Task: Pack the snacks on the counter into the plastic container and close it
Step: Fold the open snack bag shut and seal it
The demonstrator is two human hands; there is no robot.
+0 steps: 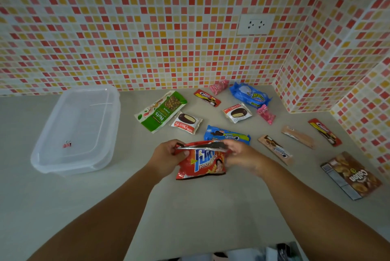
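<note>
A red potato snack bag stands on the counter in the middle. My left hand pinches its top left corner and my right hand pinches its top right, with the silver top edge folded over between them. The clear plastic container sits at the left with its lid on; a small pink clip shows on or in it. Several snacks lie beyond: a green nuts bag, two Choco Pie packs, and a blue cream-biscuit pack.
Further right lie a blue biscuit bag, two pink candy packets, red and beige biscuit sticks, and a brown Collon box. Tiled walls close the back and right; a socket is on the back wall.
</note>
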